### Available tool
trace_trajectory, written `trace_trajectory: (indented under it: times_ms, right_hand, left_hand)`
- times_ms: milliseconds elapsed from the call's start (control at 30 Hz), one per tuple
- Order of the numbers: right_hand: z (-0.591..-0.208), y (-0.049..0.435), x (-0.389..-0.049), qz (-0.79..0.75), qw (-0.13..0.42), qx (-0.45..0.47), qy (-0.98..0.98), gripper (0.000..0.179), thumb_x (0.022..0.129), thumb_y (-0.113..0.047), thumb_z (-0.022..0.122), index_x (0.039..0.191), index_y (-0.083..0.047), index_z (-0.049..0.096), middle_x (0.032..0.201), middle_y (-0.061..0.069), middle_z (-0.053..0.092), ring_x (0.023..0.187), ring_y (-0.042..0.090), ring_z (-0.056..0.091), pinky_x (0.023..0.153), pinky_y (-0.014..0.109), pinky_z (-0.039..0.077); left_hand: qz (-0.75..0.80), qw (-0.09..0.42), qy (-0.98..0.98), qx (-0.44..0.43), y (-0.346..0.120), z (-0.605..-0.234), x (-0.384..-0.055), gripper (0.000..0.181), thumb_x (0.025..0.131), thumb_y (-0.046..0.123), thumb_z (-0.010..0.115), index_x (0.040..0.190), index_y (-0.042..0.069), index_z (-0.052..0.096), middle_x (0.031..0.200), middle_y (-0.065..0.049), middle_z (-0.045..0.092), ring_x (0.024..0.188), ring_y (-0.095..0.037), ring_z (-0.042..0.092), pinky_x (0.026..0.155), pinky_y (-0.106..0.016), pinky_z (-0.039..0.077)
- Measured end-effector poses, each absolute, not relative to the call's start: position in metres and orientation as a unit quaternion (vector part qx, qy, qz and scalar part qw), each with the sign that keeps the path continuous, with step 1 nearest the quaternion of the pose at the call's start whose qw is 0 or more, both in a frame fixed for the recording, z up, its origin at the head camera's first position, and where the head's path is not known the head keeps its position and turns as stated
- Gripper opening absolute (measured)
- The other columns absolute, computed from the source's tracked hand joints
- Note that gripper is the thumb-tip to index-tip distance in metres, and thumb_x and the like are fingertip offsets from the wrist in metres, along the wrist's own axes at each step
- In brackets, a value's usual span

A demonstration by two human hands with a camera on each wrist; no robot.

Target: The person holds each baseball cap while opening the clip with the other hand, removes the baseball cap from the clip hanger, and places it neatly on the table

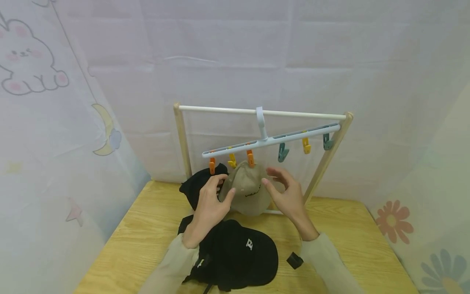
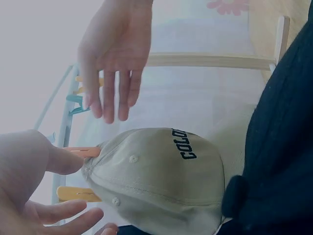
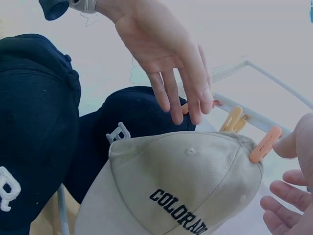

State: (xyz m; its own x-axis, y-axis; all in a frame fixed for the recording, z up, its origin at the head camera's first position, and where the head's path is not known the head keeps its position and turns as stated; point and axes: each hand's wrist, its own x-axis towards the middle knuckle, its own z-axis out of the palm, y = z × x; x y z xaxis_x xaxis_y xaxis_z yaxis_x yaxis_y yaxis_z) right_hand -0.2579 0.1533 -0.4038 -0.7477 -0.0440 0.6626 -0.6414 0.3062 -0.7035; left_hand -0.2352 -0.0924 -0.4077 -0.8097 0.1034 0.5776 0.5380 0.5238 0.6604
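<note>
A beige cap lettered "COLORADO" (image 3: 176,181) hangs by its crown from an orange clip (image 1: 250,158) on a light-blue clip hanger (image 1: 269,141). My left hand (image 1: 210,203) is at the cap's left side, fingers loosely bent and nothing gripped. On the other side my right hand (image 1: 288,195) is held up with its fingers spread. In the left wrist view the right hand (image 2: 117,61) stands clear of the cap. Behind the left hand hangs a black cap (image 3: 142,115) with a white letter, below the leftmost orange clip (image 1: 212,166).
The hanger hooks over the white bar (image 1: 304,114) of a wood-legged rack and tilts, its right end higher. Teal clips (image 1: 282,153) and a yellow clip (image 1: 306,145) dangle on the right. Black caps (image 1: 242,253) lie in front on the wooden table (image 1: 121,241), near a small black object (image 1: 295,260).
</note>
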Motion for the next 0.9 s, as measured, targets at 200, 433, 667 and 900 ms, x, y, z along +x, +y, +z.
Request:
trace_trajectory:
  times_ms: [200,433,667,900]
  right_hand:
    - [-0.396,0.146,-0.265,0.537,0.279,0.23,-0.762,0.033,0.101,-0.007,0.073,0.133,0.002,0.068,0.131,0.019,0.072,0.124,0.034,0.067,0.106,0.044,0.053]
    - [-0.396,0.143,-0.271,0.53,0.287,0.228,-0.765,0.033,0.103,-0.008,0.072,0.135,0.0,0.068,0.134,0.019,0.071,0.127,0.033,0.066,0.108,0.049,0.051]
    - [-0.392,0.138,-0.276,0.524,0.293,0.232,-0.765,0.035,0.104,-0.01,0.07,0.138,-0.001,0.067,0.137,0.017,0.071,0.129,0.033,0.066,0.11,0.052,0.05]
    - [-0.386,0.131,-0.282,0.527,0.283,0.243,-0.764,0.038,0.106,-0.013,0.067,0.142,0.0,0.064,0.141,0.017,0.069,0.133,0.035,0.064,0.115,0.053,0.048]
  left_hand:
    - [-0.422,0.248,-0.852,-0.183,-0.086,-0.405,-0.242,0.049,0.101,0.023,0.075,0.142,0.002,0.059,0.142,-0.017,0.062,0.128,-0.041,0.061,0.105,-0.058,0.052]
    - [-0.432,0.251,-0.843,-0.198,-0.082,-0.404,-0.251,0.047,0.101,0.021,0.074,0.14,-0.001,0.06,0.139,-0.018,0.063,0.127,-0.041,0.063,0.104,-0.055,0.054]
    - [-0.439,0.251,-0.838,-0.204,-0.078,-0.403,-0.257,0.046,0.1,0.02,0.075,0.138,-0.001,0.061,0.136,-0.019,0.065,0.124,-0.037,0.065,0.104,-0.05,0.055]
    - [-0.436,0.25,-0.841,-0.201,-0.074,-0.404,-0.261,0.048,0.099,0.02,0.075,0.139,-0.002,0.059,0.136,-0.019,0.065,0.124,-0.036,0.065,0.104,-0.05,0.056]
